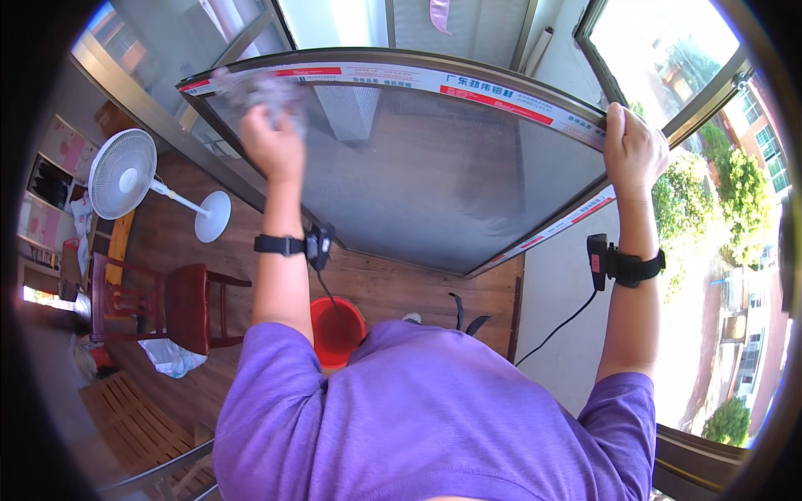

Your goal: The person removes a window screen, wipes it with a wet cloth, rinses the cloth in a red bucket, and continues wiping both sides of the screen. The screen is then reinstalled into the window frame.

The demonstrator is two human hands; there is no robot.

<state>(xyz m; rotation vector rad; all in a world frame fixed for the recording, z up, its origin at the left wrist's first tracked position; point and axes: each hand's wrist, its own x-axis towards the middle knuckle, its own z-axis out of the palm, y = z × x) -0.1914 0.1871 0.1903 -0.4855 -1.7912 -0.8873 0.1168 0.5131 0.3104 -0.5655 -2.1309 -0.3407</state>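
Upright before me stands a window screen panel (pixel 432 169), grey mesh in a dark metal frame (pixel 401 59). Printed film strips (pixel 495 103) with writing run along its top and right side. My left hand (pixel 272 141) grips a crumpled, greyish cloth (pixel 258 91), blurred, at the top edge near the left corner. The blur hides whether the cloth presses on the frame. At the top right corner my right hand (pixel 634 147) is closed over the frame, thumb on the near side. Both wrists wear black straps with small cabled devices.
A red bucket (pixel 338 332) stands on the wood floor by my body. Leftward are a white standing fan (pixel 125 175), a red wooden chair (pixel 188 307) and a slatted wooden piece (pixel 131 419). To the right a window (pixel 695 351) gives onto trees and buildings outside.
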